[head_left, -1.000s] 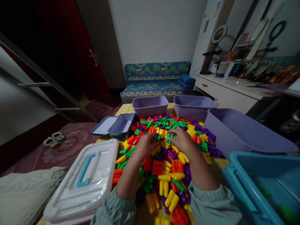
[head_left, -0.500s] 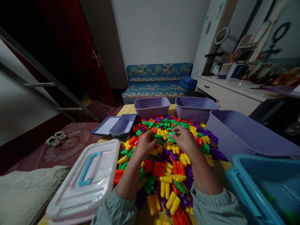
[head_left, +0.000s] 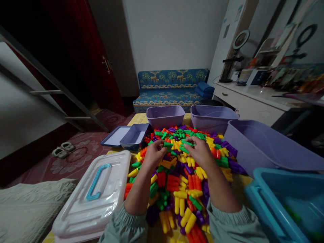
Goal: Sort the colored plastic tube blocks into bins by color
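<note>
The left hand's (head_left: 155, 154) green block (head_left: 168, 144) and right hand's (head_left: 200, 150) green piece (head_left: 187, 143) are pinched. The tabletop's (head_left: 139, 118) far edge is roughly paralleled by both.

Home. Bedroom or lounge, can't tell: deer-print sofa (head_left: 165, 95) against the wall (head_left: 169, 37), red door (head_left: 105, 86), shoes (head_left: 60, 153) on the patterned floor (head_left: 83, 153), pale cushion (head_left: 30, 207), ring light (head_left: 248, 33) on a white drawer unit (head_left: 249, 101).

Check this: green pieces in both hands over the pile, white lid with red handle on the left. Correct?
Handle is light blue, not red; see the head view. Otherwise right: green pieces in left hand and right hand over the pile, white lid on the left.
</note>
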A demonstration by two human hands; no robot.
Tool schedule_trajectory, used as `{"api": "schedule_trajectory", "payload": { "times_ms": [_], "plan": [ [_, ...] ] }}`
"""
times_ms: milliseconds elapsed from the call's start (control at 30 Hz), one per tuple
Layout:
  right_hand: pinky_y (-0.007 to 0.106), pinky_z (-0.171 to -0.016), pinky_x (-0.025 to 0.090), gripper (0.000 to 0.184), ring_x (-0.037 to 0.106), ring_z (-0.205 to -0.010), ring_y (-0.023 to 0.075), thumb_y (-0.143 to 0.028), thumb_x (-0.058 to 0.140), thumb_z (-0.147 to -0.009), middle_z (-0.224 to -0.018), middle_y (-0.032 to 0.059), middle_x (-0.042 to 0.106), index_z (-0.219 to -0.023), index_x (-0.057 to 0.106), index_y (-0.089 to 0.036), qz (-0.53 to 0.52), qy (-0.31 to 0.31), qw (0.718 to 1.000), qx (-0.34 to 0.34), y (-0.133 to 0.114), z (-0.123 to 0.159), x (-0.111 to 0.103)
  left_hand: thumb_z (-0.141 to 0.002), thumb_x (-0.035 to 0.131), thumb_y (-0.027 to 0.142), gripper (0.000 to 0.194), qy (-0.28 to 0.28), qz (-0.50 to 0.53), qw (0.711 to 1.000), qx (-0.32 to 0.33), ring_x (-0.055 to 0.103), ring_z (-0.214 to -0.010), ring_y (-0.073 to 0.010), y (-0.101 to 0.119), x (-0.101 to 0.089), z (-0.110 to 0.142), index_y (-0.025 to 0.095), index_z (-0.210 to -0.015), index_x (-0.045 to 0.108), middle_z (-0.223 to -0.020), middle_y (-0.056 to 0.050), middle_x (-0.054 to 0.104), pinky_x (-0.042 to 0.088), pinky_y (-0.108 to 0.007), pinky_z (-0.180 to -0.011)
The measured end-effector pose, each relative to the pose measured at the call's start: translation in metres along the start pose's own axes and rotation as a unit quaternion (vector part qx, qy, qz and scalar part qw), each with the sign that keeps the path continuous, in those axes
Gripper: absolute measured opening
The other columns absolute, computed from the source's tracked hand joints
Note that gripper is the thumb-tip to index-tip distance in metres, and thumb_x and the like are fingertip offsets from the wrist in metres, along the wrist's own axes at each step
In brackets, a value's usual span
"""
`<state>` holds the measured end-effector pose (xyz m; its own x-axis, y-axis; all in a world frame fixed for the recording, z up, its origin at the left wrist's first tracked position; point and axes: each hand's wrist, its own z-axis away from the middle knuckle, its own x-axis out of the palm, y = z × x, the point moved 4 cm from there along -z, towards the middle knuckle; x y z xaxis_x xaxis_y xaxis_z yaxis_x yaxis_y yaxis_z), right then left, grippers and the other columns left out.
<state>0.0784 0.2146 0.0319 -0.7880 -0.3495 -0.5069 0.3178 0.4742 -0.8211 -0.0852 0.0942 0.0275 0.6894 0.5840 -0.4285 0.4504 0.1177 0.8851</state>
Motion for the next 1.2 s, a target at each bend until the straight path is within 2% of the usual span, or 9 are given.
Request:
{"api": "schedule_trajectory", "payload": {
  "times_ms": [133,233,400,467,567,767,933,1067,1200],
  "plan": [
    [0.028,-0.059,0.053,0.029,0.068,-0.064,0.0167,-0.026,0.056,-0.076,-0.094,0.008,0.067,-0.104,0.058,-0.017,-0.038,0.019,0.999,0.012,0.009,-0.004,-0.002,-0.073,0.059,0.017,0.028,0.061,-0.133,0.989,0.021,0.058,-0.065,-0.0135,-0.001,-0.012,0.0,0.015,-0.1,0.069,-0.078,-0.004,0.066,0.043,-0.024,-0.062],
    [0.029,-0.073,0.055,0.04,0.07,-0.086,0.0186,-0.022,0.055,-0.075,-0.114,0.0125,0.063,-0.115,0.054,-0.017,-0.084,0.023,0.996,-0.01,0.008,-0.006,0.001,-0.074,0.059,0.014,0.034,0.067,-0.128,0.989,0.031,0.063,-0.073,-0.0153,-0.005,-0.01,-0.002,0.015,-0.108,0.066,-0.092,-0.007,0.069,0.048,-0.025,-0.068],
    [0.028,-0.069,0.055,0.038,0.068,-0.09,0.0187,-0.022,0.056,-0.074,-0.118,0.0125,0.062,-0.111,0.058,-0.016,-0.068,0.026,0.997,-0.026,0.004,-0.006,-0.001,-0.075,0.059,0.013,0.035,0.064,-0.13,0.988,0.06,0.066,-0.081,-0.0161,0.001,-0.013,-0.001,0.016,-0.109,0.065,-0.108,-0.009,0.069,0.05,-0.026,-0.073],
    [0.028,-0.071,0.054,0.031,0.068,-0.084,0.0175,-0.022,0.057,-0.074,-0.109,0.0102,0.067,-0.104,0.063,-0.016,-0.021,0.01,0.999,-0.023,0.001,-0.004,-0.002,-0.076,0.058,0.016,0.025,0.04,-0.177,0.982,0.054,0.066,-0.079,-0.0171,0.007,-0.019,0.003,0.016,-0.099,0.07,-0.095,-0.008,0.072,0.049,-0.026,-0.072],
    [0.027,-0.071,0.051,0.022,0.068,-0.078,0.0166,-0.023,0.058,-0.075,-0.092,0.0058,0.072,-0.094,0.068,-0.018,0.05,-0.062,0.997,-0.017,-0.009,0.002,-0.001,-0.077,0.059,0.025,0.018,-0.046,-0.247,0.967,0.043,0.066,-0.075,-0.0182,0.017,-0.026,0.01,0.019,-0.085,0.073,-0.079,-0.005,0.073,0.046,-0.025,-0.067],
    [0.025,-0.065,0.043,0.011,0.066,-0.079,0.0179,-0.024,0.063,-0.07,-0.079,0.0001,0.073,-0.075,0.072,-0.024,0.25,-0.207,0.946,-0.026,-0.034,0.022,0.001,-0.068,0.066,0.025,0.023,-0.215,-0.325,0.92,0.038,0.066,-0.076,-0.0186,0.024,-0.019,0.025,0.023,-0.089,0.076,-0.084,-0.003,0.074,0.044,-0.025,-0.065],
    [0.027,-0.064,0.04,0.018,0.066,-0.084,0.0198,-0.029,0.071,-0.063,-0.085,-0.0012,0.073,-0.081,0.073,-0.028,0.356,-0.244,0.902,0.01,-0.037,0.028,-0.005,-0.063,0.072,0.029,0.043,-0.219,-0.361,0.903,0.077,0.065,-0.089,-0.0223,0.024,-0.008,0.027,0.029,-0.106,0.071,-0.099,-0.004,0.072,0.047,-0.028,-0.074],
    [0.028,-0.069,0.042,0.038,0.066,-0.09,0.0214,-0.03,0.074,-0.059,-0.093,-0.0013,0.073,-0.097,0.072,-0.032,0.363,-0.257,0.896,0.002,-0.035,0.029,0.001,-0.063,0.072,0.025,0.048,-0.231,-0.361,0.898,0.096,0.062,-0.1,-0.0233,0.024,0.0,0.029,0.031,-0.11,0.07,-0.109,-0.004,0.068,0.046,-0.029,-0.083],
    [0.031,-0.074,0.043,0.044,0.065,-0.093,0.0244,-0.032,0.075,-0.059,-0.096,0.0006,0.072,-0.103,0.07,-0.031,0.366,-0.247,0.897,-0.005,-0.04,0.032,-0.001,-0.067,0.07,0.026,0.037,-0.203,-0.355,0.909,0.08,0.064,-0.093,-0.0216,0.034,-0.006,0.031,0.027,-0.104,0.072,-0.105,-0.005,0.07,0.046,-0.027,-0.077]
  ]
}}
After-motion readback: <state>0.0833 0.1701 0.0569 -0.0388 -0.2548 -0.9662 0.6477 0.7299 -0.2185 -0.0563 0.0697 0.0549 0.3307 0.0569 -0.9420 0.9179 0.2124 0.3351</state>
